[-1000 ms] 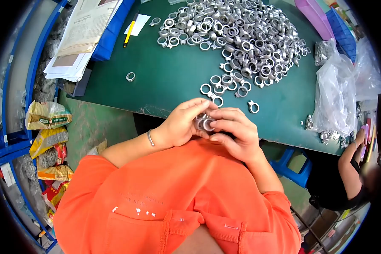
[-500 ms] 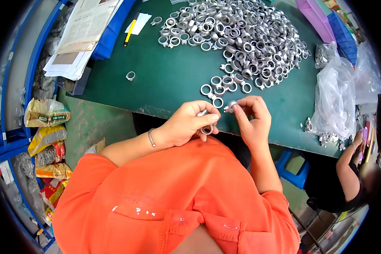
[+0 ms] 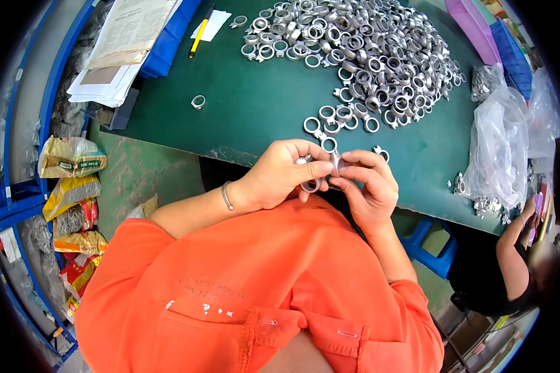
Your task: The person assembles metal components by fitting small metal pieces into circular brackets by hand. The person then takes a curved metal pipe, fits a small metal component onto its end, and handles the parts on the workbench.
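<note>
**Metal ring (image 3: 336,163) pinched by right hand (image 3: 373,185)**

It meets the left hand (image 3: 281,176), closed around other rings (image 3: 312,185), near the edge of the worktop (image 3: 249,112). Handling rings singly seems the step; the next move likely calls for a steady left grip. Beyond lies the ring pile (image 3: 370,59).

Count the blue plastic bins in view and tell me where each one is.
2. The left bin sits at upper left, partly covered by papers; the right bin is at upper right, beside the pink bin. Others may be hidden.
</note>
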Demonstrator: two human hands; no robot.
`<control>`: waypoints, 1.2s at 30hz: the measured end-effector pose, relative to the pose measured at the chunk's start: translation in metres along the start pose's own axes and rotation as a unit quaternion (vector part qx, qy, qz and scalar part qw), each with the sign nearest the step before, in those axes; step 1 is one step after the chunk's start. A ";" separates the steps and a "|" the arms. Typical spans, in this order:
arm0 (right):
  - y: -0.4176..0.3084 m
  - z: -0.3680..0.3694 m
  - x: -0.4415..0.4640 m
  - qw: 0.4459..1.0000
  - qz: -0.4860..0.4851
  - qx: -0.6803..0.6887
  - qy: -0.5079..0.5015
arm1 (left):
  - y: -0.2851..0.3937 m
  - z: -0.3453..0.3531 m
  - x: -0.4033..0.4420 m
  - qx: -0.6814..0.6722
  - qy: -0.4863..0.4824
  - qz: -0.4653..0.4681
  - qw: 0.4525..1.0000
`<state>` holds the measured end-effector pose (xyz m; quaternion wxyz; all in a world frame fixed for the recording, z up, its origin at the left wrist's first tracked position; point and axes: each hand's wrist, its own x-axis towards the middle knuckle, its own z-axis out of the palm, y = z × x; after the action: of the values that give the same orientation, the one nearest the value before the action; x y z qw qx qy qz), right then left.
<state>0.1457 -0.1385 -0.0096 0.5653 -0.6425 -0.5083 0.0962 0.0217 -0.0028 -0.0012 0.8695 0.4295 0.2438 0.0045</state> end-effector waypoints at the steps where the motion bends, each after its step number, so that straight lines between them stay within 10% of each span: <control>1: 0.000 0.000 0.000 1.000 -0.007 -0.011 -0.008 | 0.002 0.001 -0.001 0.000 0.000 0.000 1.000; 5: 0.003 0.002 -0.002 0.999 0.003 0.013 -0.034 | 0.007 0.004 -0.004 0.090 0.004 0.015 0.996; 11: -0.002 -0.006 0.001 0.851 0.347 0.394 -0.028 | 0.004 0.006 -0.004 0.223 0.014 0.155 0.962; 17: 0.000 0.001 -0.001 0.902 0.243 0.357 -0.008 | 0.003 0.008 -0.006 0.211 0.006 0.159 0.964; 36: 0.005 0.005 -0.011 0.806 0.371 0.460 -0.033 | 0.001 0.007 -0.011 0.180 0.003 0.138 0.974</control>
<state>0.1401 -0.1431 -0.0203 0.6989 -0.4429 -0.1452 0.5424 0.0156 -0.0103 0.0074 0.7684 0.6082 0.1817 0.0819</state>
